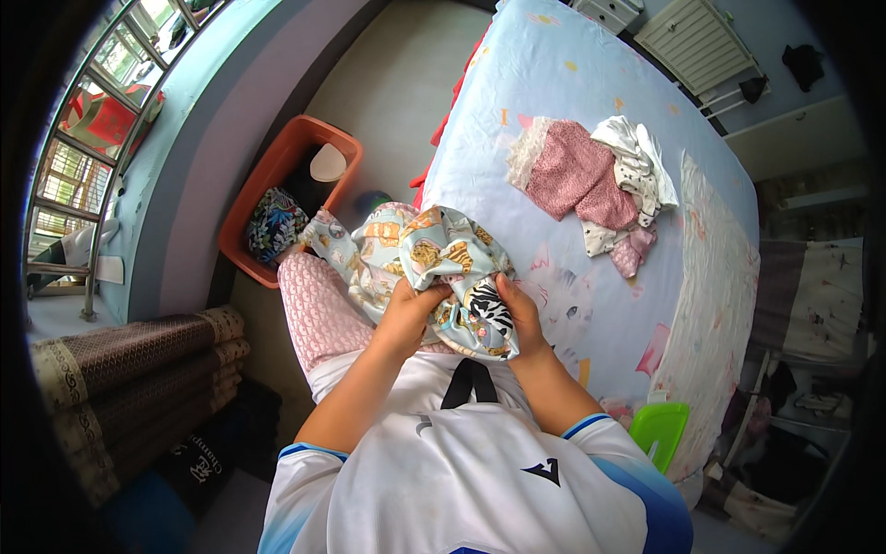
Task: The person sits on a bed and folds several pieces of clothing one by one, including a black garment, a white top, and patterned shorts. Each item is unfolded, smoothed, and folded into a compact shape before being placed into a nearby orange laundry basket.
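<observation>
A light blue garment (443, 253) printed with animals, a zebra among them, lies bunched over my lap. Its near edge is pinched by my left hand (410, 315) on one side and my right hand (524, 315) on the other. Folds hide some of my fingertips. One narrow end of the cloth reaches left toward the rim of an orange plastic tub (234, 235). Inside the tub are a dark cloth with a leaf print (277, 220) and a pale rounded item (327, 163) on something black.
On the bed (554, 83) lies a pile with a pink patterned garment (574, 166) and white clothes (631, 149). A green plastic object (657, 433) is at my right. Rolled mats (138, 360) are stacked at my left, below a barred window (90, 159).
</observation>
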The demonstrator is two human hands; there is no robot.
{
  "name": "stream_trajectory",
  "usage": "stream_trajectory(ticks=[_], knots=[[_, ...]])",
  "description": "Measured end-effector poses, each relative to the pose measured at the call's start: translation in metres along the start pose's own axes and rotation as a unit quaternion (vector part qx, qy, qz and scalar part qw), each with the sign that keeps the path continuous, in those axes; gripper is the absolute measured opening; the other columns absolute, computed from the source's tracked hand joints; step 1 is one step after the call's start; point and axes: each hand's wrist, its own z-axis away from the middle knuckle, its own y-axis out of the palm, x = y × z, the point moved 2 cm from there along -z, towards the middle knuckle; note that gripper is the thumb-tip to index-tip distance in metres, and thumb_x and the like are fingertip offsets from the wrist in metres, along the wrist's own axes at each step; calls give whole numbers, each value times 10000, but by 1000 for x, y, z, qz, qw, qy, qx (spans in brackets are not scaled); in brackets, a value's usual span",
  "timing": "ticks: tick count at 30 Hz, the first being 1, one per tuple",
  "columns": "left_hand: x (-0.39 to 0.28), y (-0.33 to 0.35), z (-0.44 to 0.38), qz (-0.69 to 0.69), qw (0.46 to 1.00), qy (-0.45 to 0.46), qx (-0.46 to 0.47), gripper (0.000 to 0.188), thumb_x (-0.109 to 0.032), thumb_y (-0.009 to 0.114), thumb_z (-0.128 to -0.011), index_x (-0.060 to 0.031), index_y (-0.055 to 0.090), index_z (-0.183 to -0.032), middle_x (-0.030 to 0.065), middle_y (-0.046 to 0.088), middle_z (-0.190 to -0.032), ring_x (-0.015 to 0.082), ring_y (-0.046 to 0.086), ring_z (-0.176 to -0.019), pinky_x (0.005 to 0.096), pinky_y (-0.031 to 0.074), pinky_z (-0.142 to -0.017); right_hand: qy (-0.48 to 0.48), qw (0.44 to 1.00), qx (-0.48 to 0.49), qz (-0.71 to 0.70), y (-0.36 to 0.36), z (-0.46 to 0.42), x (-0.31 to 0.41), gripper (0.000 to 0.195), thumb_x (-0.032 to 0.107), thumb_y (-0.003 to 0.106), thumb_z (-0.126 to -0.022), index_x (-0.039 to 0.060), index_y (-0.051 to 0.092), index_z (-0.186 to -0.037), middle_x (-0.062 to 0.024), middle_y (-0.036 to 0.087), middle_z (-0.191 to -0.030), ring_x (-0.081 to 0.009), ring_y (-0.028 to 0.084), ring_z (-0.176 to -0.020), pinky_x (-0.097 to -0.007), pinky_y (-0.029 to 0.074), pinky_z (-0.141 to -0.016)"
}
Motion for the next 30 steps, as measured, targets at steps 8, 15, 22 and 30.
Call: stream_trajectory(ticks=[8, 15, 22, 30], knots=[[13, -12, 16, 313, 914, -137, 217, 379, -195, 473, -923, 9, 449, -1241, 156, 560, -1160, 270, 579, -1037, 414, 481, -888, 22, 998, 20, 51, -27, -17, -2, 384, 299, 475, -932, -2, 521, -1165, -131, 594, -1103, -194, 589, -999, -335, 471, -891], [-11, -14, 8, 318, 936, -37, 143, 434, -297, 400, -950, -31, 402, -1293, 153, 501, -1254, 293, 508, -1140, 445, 401, -980, -303, 883, -81, 349, -24, -17, 33, 175, 162, 587, -882, 31, 540, -988, -61, 577, -956, -117, 540, -849, -248, 441, -774], [-18, 6, 5, 231, 967, 2, 104, 477, -315, 409, -948, -26, 356, -1324, 147, 488, -1274, 292, 494, -1163, 426, 399, -986, -439, 531, 48, 723, 47, 24, 56, 201, 157, 728, -684, 61, 615, -819, -135, 545, -1151, -303, 506, -1093, -384, 403, -919], [-7, -29, -1, 118, 993, 7, 11, 491, -298, 586, -873, -16, 448, -1251, 138, 580, -1156, 253, 596, -1016, 396, 487, -878, -425, 844, 117, 305, 24, 36, 84, 103, 173, 626, -836, 79, 608, -874, -184, 478, -1240, -318, 433, -1201, -440, 352, -989]])
